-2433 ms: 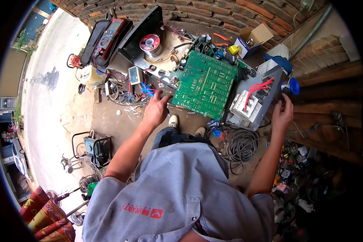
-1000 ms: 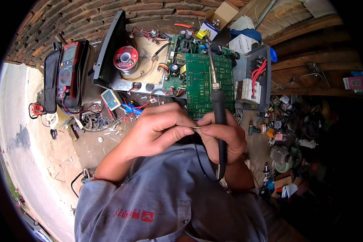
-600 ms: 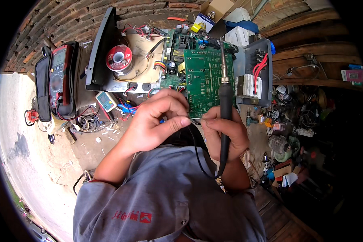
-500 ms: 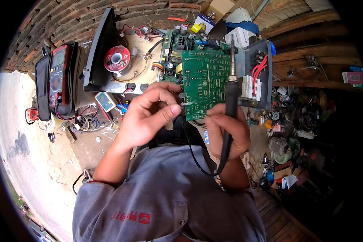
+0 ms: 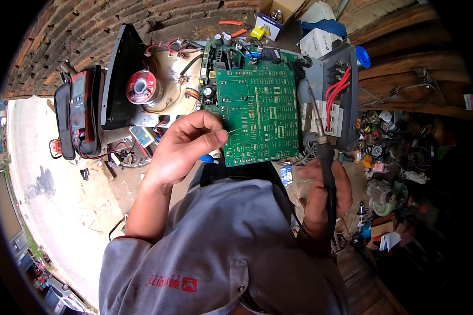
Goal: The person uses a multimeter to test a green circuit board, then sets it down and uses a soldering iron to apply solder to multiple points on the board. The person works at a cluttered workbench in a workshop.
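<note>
My left hand [image 5: 186, 147] is closed in a pinch at the left side of a green circuit board [image 5: 263, 113]. A thin silvery wire [image 5: 235, 129] sticks out from between its thumb and forefinger, over the board. To the right of the board, my right hand [image 5: 328, 197] is wrapped round the black handle of a soldering iron [image 5: 326, 163]. The iron's metal tip points up and slightly left, apart from the board. The board lies tilted over the open chassis. A spool of solder [image 5: 143, 88] with a red label rests on the chassis at the left.
The chassis has a dark side panel [image 5: 122, 79] on the left and a grey end panel with red wires [image 5: 339, 89] on the right. A multimeter [image 5: 81, 107] in a black case stands at far left. Orange-handled pliers [image 5: 235, 23] and an open box [image 5: 270, 23] lie behind.
My right hand has moved right with the soldering iron, away from the board's lower edge. The view has shifted, and more of the board shows. My left hand still pinches the wire.
</note>
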Available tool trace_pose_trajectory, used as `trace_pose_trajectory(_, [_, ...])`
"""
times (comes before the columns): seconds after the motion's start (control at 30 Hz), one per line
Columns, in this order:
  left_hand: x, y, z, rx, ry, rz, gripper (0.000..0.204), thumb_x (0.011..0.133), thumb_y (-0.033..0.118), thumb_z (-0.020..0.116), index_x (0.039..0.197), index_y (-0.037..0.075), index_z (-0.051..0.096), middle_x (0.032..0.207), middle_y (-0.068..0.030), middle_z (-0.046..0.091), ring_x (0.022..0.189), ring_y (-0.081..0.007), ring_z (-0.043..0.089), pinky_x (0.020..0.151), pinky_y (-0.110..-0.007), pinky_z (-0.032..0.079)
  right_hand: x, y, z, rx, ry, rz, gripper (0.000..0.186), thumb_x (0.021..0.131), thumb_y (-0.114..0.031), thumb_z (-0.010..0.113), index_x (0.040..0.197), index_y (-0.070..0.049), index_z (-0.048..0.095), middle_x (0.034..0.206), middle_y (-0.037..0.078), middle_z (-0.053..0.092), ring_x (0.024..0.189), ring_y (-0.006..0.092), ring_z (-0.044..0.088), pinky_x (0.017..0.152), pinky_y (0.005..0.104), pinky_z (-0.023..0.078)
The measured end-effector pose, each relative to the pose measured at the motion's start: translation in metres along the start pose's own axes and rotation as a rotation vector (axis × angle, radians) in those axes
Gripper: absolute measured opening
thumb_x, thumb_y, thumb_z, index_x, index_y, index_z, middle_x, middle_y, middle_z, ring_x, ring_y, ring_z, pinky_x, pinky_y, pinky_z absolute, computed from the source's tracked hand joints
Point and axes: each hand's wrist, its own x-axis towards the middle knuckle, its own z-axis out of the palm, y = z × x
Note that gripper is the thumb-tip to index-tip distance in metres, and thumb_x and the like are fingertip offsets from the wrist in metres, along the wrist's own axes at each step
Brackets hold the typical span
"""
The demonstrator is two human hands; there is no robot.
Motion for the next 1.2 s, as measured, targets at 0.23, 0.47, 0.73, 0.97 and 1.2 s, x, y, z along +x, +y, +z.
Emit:
trace_pose_trajectory(0.23, [-0.001, 0.001, 0.004, 0.009, 0.052, -0.021, 0.004, 0.092, -0.001, 0.059, 0.093, 0.001, 0.063, 0.09, -0.0014, 0.063, 0.084, -0.0084, 0.055, 0.077, -0.023, 0.045, -0.006, 0.001, -0.001, 0.097, 0.046, 0.058, 0.054, 0.092, -0.012, 0.061, 0.14, 0.006, 0.041, 0.092, 0.021, 0.071, 0.084, 0.0247, 0.069, 0.079, 0.0381, 0.055])
trace_pose_trajectory(0.47, [0.0, 0.002, 0.01, 0.046, 0.112, -0.02, 0.002, 0.089, 0.002, 0.057, 0.088, 0.003, 0.059, 0.083, -0.0012, 0.06, 0.073, -0.0066, 0.051, 0.064, -0.021, 0.037, -0.011, 0.009, -0.001, 0.106, 0.077, -0.021, 0.041, 0.09, -0.012, 0.065, 0.127, 0.003, 0.056, 0.093, 0.016, 0.071, 0.079, 0.026, 0.065, 0.077, 0.0386, 0.052])
trace_pose_trajectory(0.73, [0.002, 0.003, 0.014, 0.092, 0.162, -0.001, 0.006, 0.084, 0.0, 0.053, 0.08, 0.003, 0.054, 0.077, -0.0021, 0.056, 0.067, -0.0074, 0.049, 0.059, -0.021, 0.035, -0.015, 0.009, 0.001, 0.113, 0.097, 0.012, 0.029, 0.087, -0.01, 0.066, 0.112, 0.004, 0.06, 0.086, 0.012, 0.066, 0.074, 0.0253, 0.06, 0.07, 0.0383, 0.05])
trace_pose_trajectory(0.97, [0.001, -0.005, 0.008, 0.145, 0.153, 0.04, 0.007, 0.087, -0.002, 0.057, 0.082, 0.003, 0.056, 0.08, -0.0006, 0.059, 0.073, -0.0071, 0.051, 0.068, -0.023, 0.04, -0.013, 0.002, 0.012, 0.021, 0.056, -0.016, 0.031, 0.08, -0.006, 0.069, 0.109, 0.004, 0.062, 0.082, 0.012, 0.064, 0.063, 0.0234, 0.059, 0.058, 0.0351, 0.048])
trace_pose_trajectory(1.2, [-0.002, -0.008, 0.009, 0.158, 0.159, 0.057, 0.007, 0.09, -0.003, 0.059, 0.085, 0.002, 0.056, 0.08, 0.0013, 0.059, 0.074, -0.0057, 0.052, 0.069, -0.023, 0.041, -0.014, -0.004, 0.022, -0.011, 0.074, 0.003, 0.037, 0.076, -0.002, 0.073, 0.11, 0.005, 0.06, 0.079, 0.011, 0.063, 0.066, 0.0242, 0.062, 0.057, 0.0335, 0.051])
